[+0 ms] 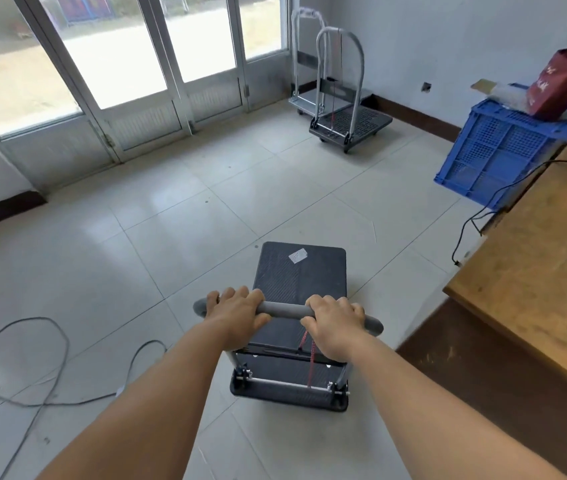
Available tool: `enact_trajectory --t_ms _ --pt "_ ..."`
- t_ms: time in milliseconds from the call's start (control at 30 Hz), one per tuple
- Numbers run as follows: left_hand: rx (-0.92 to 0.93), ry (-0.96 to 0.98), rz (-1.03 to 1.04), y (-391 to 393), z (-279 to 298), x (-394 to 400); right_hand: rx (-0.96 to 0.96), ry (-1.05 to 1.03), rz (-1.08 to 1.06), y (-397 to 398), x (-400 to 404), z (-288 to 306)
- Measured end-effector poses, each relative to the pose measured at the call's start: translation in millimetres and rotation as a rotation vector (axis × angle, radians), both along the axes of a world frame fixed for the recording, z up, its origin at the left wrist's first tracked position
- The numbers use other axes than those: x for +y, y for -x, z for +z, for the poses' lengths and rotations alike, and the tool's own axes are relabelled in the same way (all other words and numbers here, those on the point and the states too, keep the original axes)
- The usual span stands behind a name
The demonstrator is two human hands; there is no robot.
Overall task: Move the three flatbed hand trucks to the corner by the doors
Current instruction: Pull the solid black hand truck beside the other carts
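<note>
A black flatbed hand truck (301,278) stands on the tiled floor just in front of me, its deck pointing toward the far corner. My left hand (237,311) and my right hand (335,320) both grip its grey padded handle bar (283,309). A red cord hangs from the bar below my right hand. Two other hand trucks stand in the far corner beside the glass doors (129,64): a dark one with a perforated deck (354,124) in front, and a silver one (304,95) behind it against the wall.
A wooden table (534,258) fills the right side, with a blue plastic crate (496,154) and a red bag (562,84) at its far end. A black cable hangs off the table. A grey cable (25,368) loops on the floor at the left.
</note>
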State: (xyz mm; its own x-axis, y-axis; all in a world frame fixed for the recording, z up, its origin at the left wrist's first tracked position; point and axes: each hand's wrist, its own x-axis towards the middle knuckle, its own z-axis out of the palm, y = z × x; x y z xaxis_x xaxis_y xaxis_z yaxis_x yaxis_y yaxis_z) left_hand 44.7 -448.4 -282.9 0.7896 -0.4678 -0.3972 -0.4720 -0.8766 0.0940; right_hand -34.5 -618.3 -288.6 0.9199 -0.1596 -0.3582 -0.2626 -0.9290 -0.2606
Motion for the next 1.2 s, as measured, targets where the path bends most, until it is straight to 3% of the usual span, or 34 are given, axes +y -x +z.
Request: enact_trajectory --t_ms 667,1200 --pt "0.075 0.038 -0.175 -287.6 1.8 -133.4 0.036 0.016 -0.215 -261.0 -113.5 7.8" --pt "-0.020 0.040 -0.273 -492.7 -8.2 -257.8 0.052 -0.027 -0.332 -454.4 -227.8 0.9"
